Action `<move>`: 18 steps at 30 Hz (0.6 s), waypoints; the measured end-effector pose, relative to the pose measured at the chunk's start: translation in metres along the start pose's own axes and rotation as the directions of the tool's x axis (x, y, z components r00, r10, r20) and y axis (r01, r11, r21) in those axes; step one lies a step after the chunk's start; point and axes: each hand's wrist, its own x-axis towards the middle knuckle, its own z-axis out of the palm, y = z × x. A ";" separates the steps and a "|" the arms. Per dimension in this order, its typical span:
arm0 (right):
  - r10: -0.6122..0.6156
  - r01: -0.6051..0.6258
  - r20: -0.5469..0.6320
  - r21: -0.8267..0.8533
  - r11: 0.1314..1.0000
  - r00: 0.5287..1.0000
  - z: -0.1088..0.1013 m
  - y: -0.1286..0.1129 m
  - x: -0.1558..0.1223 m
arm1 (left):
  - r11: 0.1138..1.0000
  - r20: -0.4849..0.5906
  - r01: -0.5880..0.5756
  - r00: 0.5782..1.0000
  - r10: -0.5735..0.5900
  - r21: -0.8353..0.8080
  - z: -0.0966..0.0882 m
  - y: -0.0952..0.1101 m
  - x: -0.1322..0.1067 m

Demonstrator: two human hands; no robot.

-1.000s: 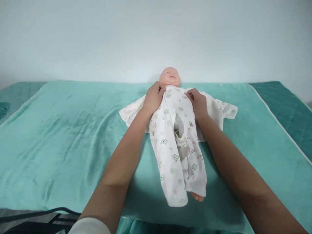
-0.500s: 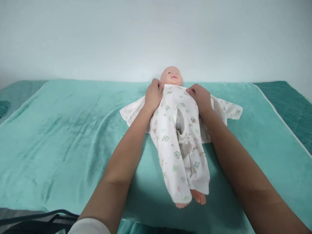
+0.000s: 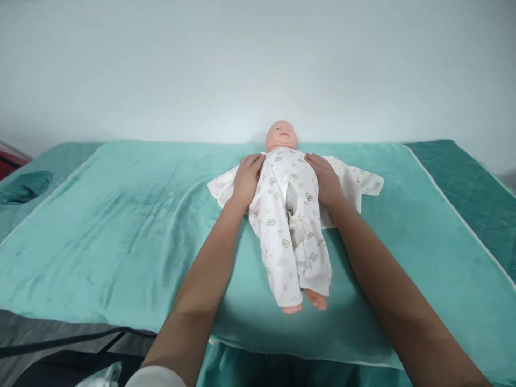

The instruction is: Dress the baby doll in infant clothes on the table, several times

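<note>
A baby doll lies on its back, head against the wall side. White split-crotch baby pants with small animal prints cover it from chest to ankles, and the doll's feet stick out below. A matching white baby shirt spreads out on both sides of the body, mostly hidden by the pants and my arms. My left hand rests on the left side of the doll's chest, fingers stretched along the cloth. On the opposite side lies my right hand, its fingers extended over the pants' upper edge; its thumb is hidden.
A teal plush blanket covers the table, with a darker quilted cover under it at the right. A plain wall stands behind. At the lower left are a dark strap and a clear plastic item.
Both hands have let go of their pinch on the pants' top edge and now lie flatter along the doll's sides, slightly lower. The camera view has shifted a little.
</note>
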 end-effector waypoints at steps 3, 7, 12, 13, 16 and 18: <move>0.063 -0.062 -0.038 0.030 0.998 0.997 -0.002 -0.014 -0.016 | 0.998 0.005 -0.004 1.000 0.004 0.058 -0.006 0.007 -0.028; 0.305 -0.294 -0.085 0.116 0.949 0.949 -0.004 -0.029 -0.023 | 0.992 -0.040 0.047 0.998 -0.043 0.117 -0.012 0.020 -0.047; 0.469 -0.465 0.054 0.277 0.841 0.881 -0.010 -0.032 -0.011 | 0.977 -0.193 0.208 0.958 -0.211 -0.035 -0.006 0.026 -0.047; 0.461 -0.462 0.087 0.336 0.821 0.883 -0.011 -0.034 -0.009 | 0.963 -0.195 0.247 0.944 -0.265 -0.112 -0.004 0.026 -0.046; 0.460 -0.482 0.177 0.504 0.717 0.870 -0.015 -0.042 -0.005 | 0.892 -0.128 0.322 0.918 -0.376 -0.317 -0.001 0.026 -0.048; 0.470 -0.520 0.243 0.546 0.657 0.849 -0.017 -0.048 -0.004 | 0.851 -0.053 0.346 0.916 -0.397 -0.395 -0.002 0.027 -0.050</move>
